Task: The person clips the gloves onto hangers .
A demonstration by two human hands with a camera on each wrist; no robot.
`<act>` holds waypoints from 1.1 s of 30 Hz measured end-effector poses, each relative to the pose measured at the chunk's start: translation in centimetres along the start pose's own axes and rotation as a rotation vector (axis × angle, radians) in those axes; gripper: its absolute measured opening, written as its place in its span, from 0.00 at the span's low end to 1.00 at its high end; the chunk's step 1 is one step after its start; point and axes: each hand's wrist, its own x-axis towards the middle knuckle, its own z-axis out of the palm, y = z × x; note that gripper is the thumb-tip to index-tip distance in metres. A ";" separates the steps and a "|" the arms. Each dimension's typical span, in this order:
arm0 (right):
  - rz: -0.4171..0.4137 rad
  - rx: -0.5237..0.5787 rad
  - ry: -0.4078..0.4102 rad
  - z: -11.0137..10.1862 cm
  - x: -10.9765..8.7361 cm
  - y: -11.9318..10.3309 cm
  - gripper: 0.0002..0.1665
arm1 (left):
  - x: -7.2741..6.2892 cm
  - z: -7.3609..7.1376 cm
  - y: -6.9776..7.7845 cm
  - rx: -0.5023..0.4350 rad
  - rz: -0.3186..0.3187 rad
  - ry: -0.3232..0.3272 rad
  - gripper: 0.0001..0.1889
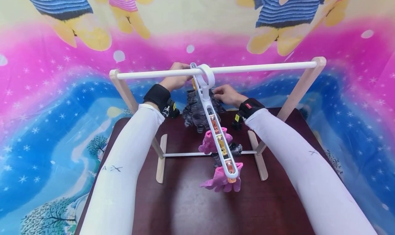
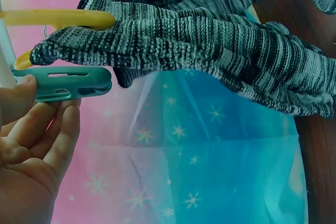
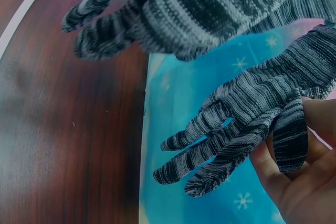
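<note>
At the far end of a white clip hanger (image 1: 207, 108), my left hand (image 1: 179, 75) pinches a green clip (image 2: 73, 83) between thumb and fingers. Beside it, a yellow clip (image 2: 79, 18) grips the cuff of a black-and-grey knit glove (image 2: 210, 51). My right hand (image 1: 228, 95) holds another black-and-grey knit glove (image 3: 257, 98) near its thumb, and this glove's fingers dangle downward. In the right wrist view, my right hand's fingertips (image 3: 262, 163) lie against the knit. Pink gloves (image 1: 220, 178) hang from clips at the hanger's near end.
The hanger's hook loops over a white rod (image 1: 262, 68) between wooden posts (image 1: 297, 87). The rack stands on a dark red-brown table (image 1: 197, 207), with a lower white bar (image 1: 185, 155). Another grey glove (image 1: 236, 149) hangs mid-hanger. A printed cloth (image 1: 55, 108) surrounds the table.
</note>
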 end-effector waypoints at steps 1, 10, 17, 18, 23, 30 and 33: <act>-0.004 0.001 -0.005 0.1 0.1 0.0 0.23 | 0.1 0.1 0.0 0.000 0.002 -0.002 0.17; -0.006 0.063 0.007 0.5 0.3 -0.9 0.19 | 0.0 0.4 0.0 -0.034 0.003 -0.015 0.17; 0.015 0.119 0.001 0.6 0.5 -1.0 0.20 | -0.1 0.3 0.1 -0.031 -0.005 -0.020 0.17; 0.012 0.114 0.004 0.7 0.6 -0.9 0.20 | -0.1 0.3 0.1 -0.020 0.001 -0.019 0.17; -0.007 0.084 -0.030 1.0 0.8 -0.8 0.20 | 0.0 0.3 -0.1 -0.027 0.005 -0.008 0.18; 0.008 0.100 -0.057 0.9 0.9 -0.8 0.20 | 0.0 0.3 -0.2 -0.033 0.025 -0.003 0.18; 0.021 0.150 -0.064 0.8 0.7 -1.0 0.20 | 0.1 0.2 -0.3 -0.014 0.040 -0.004 0.16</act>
